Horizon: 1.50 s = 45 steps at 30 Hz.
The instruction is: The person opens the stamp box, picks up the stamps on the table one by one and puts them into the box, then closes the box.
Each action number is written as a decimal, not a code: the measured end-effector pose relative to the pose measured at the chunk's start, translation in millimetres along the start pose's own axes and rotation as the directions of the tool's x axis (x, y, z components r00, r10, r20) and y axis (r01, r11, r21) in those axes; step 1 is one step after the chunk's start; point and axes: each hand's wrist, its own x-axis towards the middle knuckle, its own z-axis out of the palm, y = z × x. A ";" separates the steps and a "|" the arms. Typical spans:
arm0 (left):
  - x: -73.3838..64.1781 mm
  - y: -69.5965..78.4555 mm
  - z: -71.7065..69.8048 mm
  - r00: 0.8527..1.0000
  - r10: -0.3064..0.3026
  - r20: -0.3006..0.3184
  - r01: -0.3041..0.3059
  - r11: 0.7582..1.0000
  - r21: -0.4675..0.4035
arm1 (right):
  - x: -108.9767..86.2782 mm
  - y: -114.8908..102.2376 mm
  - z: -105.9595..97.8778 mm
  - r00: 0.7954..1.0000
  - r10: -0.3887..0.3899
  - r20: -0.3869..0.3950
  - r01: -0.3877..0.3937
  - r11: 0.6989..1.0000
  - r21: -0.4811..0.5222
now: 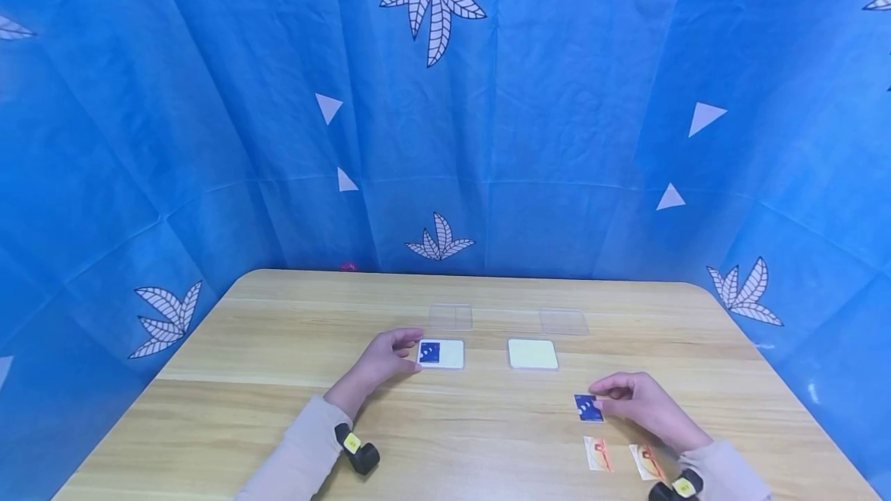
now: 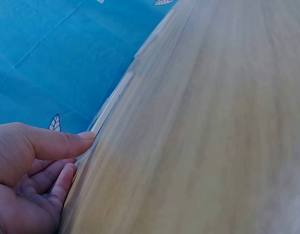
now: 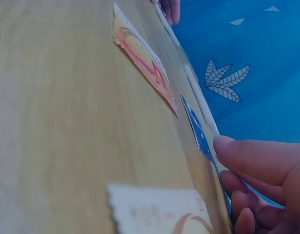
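My left hand (image 1: 388,354) holds the left edge of a shallow plastic case (image 1: 452,354) with a white inside, thumb at the near corner and forefinger at the far one. A blue postage stamp (image 1: 429,352) lies in that case's left half. On the right, my right hand (image 1: 636,402) pinches the right edge of a second blue stamp (image 1: 586,407); whether the stamp is clear of the table cannot be told. Two orange-and-white stamps lie nearer me, a left one (image 1: 597,454) and a right one (image 1: 646,462). The perforated edges show in the right wrist view.
A second case (image 1: 533,354) with a pale inside stands right of the first. Behind them lie two flat transparent lids, one on the left (image 1: 450,317) and one on the right (image 1: 564,322). The wooden table (image 1: 334,296) ends at a blue curtain (image 1: 445,138).
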 end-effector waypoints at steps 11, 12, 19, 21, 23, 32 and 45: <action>0.3 0.1 -0.6 1.000 -0.005 -0.008 0.005 1.000 -0.005 | 3.5 1.9 3.1 1.000 -0.002 -0.029 0.000 0.998 -0.056; 0.3 -0.1 -0.7 1.000 -0.003 -0.008 0.003 1.000 -0.002 | 3.4 1.8 3.3 1.000 -0.001 -0.028 -0.001 0.998 -0.056; 1.2 -0.8 -0.5 1.000 0.003 -0.012 -0.003 1.000 0.005 | 3.4 0.4 4.2 1.000 0.000 -0.027 -0.001 0.998 -0.060; 1.8 -1.5 -0.5 1.000 0.002 -0.011 -0.002 1.000 0.003 | 3.6 0.1 4.3 1.000 -0.002 -0.029 0.000 0.998 -0.061; 2.1 -1.8 -0.5 1.000 0.006 -0.008 -0.006 1.000 -0.003 | 3.7 0.1 4.3 0.999 -0.002 -0.033 0.000 0.998 -0.060; 3.2 -2.9 0.1 1.000 -0.005 -0.010 0.005 1.000 -0.001 | 5.2 2.1 4.9 0.997 0.029 -0.065 -0.033 0.997 -0.065; 2.5 -2.1 1.5 1.000 0.005 -0.010 -0.005 1.000 -0.003 | 5.6 1.8 6.4 0.997 -0.004 -0.071 -0.001 0.998 -0.069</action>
